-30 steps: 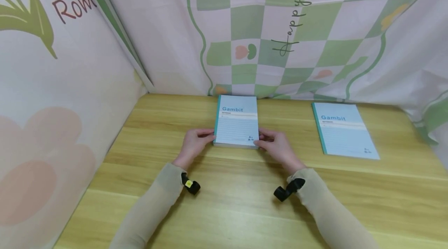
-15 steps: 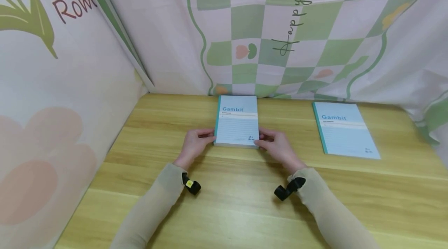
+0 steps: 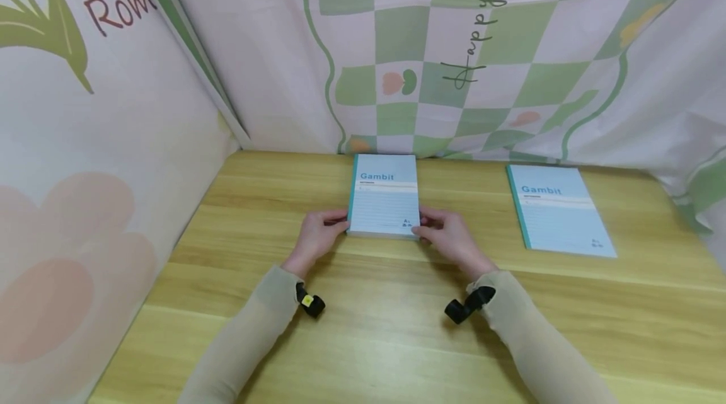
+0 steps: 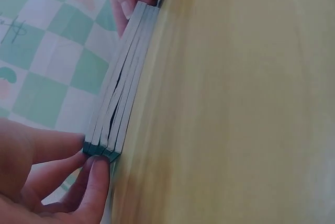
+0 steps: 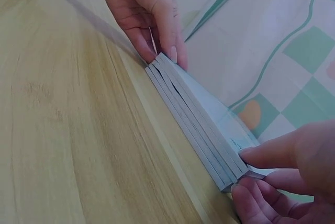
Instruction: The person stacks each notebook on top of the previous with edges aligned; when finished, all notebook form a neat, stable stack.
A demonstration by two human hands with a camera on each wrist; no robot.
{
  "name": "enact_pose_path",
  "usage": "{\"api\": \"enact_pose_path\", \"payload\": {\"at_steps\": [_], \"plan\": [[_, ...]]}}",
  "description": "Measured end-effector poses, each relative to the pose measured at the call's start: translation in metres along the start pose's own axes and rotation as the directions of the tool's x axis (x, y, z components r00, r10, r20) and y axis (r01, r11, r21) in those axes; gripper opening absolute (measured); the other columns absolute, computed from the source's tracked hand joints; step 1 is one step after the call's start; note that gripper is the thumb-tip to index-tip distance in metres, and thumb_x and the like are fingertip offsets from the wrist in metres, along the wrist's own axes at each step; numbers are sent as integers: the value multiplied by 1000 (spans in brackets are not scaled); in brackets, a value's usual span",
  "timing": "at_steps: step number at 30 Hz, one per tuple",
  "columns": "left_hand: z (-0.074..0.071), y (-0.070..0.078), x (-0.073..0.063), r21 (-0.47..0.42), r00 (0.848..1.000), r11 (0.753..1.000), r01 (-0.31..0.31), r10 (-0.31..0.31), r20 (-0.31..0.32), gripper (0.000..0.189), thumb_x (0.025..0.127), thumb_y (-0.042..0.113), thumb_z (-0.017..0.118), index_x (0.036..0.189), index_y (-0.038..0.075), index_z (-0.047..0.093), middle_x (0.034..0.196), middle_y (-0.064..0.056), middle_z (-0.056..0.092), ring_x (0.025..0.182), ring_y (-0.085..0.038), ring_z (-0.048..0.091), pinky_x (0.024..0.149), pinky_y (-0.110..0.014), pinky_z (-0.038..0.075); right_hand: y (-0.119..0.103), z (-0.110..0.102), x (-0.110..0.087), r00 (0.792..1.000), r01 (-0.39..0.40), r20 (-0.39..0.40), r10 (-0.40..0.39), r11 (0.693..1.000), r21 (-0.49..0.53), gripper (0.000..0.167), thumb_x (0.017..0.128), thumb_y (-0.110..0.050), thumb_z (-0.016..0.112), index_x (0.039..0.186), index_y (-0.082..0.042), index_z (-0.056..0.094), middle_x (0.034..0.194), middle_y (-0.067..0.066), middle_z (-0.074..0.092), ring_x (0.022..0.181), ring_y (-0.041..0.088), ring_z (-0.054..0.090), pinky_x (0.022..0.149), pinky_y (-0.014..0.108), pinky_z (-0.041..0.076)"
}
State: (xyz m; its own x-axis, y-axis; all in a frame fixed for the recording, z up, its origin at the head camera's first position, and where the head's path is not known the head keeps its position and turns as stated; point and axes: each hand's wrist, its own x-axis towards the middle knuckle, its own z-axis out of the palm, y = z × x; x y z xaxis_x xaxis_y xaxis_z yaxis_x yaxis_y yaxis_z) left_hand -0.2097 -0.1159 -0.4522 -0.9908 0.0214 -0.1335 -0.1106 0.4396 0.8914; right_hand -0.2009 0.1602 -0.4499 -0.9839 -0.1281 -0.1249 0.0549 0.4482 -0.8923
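Observation:
A neat stack of notebooks point(image 3: 383, 205) with pale blue "Gambit" covers and teal spines lies at the far middle of the table. Its layered edges show in the left wrist view, where thin gaps run between the notebooks. My left hand point(image 3: 316, 235) grips the near left corner at the spine side, thumb and fingers against it. On the near right corner, my right hand point(image 3: 452, 237) holds the stack; in the right wrist view its thumb point(image 5: 269, 150) lies on the top cover and the other fingers are at the side and below.
A matching notebook point(image 3: 561, 215) lies by itself on the right of the wooden table point(image 3: 363, 341). Behind the table hangs a green-and-white checked curtain point(image 3: 397, 32), close to the stack's far edge. A flower-printed cloth point(image 3: 85, 158) borders the left side.

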Motion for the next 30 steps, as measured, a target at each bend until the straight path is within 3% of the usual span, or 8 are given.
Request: {"api": "enact_pose_path", "payload": {"at_steps": [5, 11, 16, 20, 23, 27, 30], "plan": [[0, -3, 0, -16, 1000, 1000, -22, 22, -8, 32, 96, 15, 73, 127, 7, 71, 118, -7, 71, 113, -23, 63, 100, -41, 51, 4, -1, -1, 1000, 18, 14, -18, 999, 39, 56, 97, -12, 71, 146, 5, 50, 118, 20, 62, 97, 27, 63, 78, 30, 58], [-3, 1, -8, -166, 997, 984, -67, 61, -39, 45, 94, 16, 75, 135, 3, 63, 114, -9, 69, 106, -25, 66, 95, -39, 54, 12, -13, -11, 999, -25, 28, 22, 991, 132, 63, 99, -28, 69, 149, 3, 46, 133, 22, 58, 113, 30, 63, 92, 33, 56], [-2, 10, -20, -289, 994, 952, -102, 108, 5, 49, 95, 18, 75, 139, 1, 60, 114, -9, 69, 105, -24, 67, 94, -40, 55, 17, -31, -25, 1000, -28, 17, 26, 994, 104, 69, 99, -42, 68, 152, -3, 46, 138, 17, 58, 125, 31, 56, 104, 43, 48], [3, 16, -28, -320, 985, 937, -136, 163, 57, 47, 97, 18, 73, 138, 0, 60, 117, -10, 70, 107, -23, 67, 94, -36, 55, 21, -47, -38, 999, -40, -2, 40, 996, 82, 74, 98, -50, 66, 153, -6, 45, 142, 15, 57, 131, 30, 51, 111, 47, 40], [11, 19, -35, -337, 976, 931, -138, 186, 114, 46, 97, 18, 72, 138, -1, 60, 121, -13, 69, 111, -23, 67, 95, -33, 55, 27, -60, -49, 999, -34, -30, 36, 998, 61, 73, 98, -50, 64, 153, -6, 45, 143, 14, 57, 130, 24, 52, 109, 36, 42], [23, 22, -43, -383, 963, 919, -90, 179, 202, 47, 97, 17, 72, 139, -1, 59, 127, -16, 67, 115, -23, 65, 96, -33, 54, 35, -79, -65, 997, -17, -76, 17, 1000, -5, 71, 100, -49, 63, 152, -4, 45, 141, 16, 58, 117, 5, 59, 94, 14, 46], [33, 22, -47, -403, 953, 912, -69, 180, 244, 46, 97, 17, 72, 138, 0, 60, 126, -15, 68, 113, -22, 66, 95, -33, 55, 42, -92, -76, 994, -21, -105, 15, 999, -49, 71, 100, -48, 62, 152, -4, 45, 142, 17, 58, 113, -3, 56, 87, 6, 43]]}}
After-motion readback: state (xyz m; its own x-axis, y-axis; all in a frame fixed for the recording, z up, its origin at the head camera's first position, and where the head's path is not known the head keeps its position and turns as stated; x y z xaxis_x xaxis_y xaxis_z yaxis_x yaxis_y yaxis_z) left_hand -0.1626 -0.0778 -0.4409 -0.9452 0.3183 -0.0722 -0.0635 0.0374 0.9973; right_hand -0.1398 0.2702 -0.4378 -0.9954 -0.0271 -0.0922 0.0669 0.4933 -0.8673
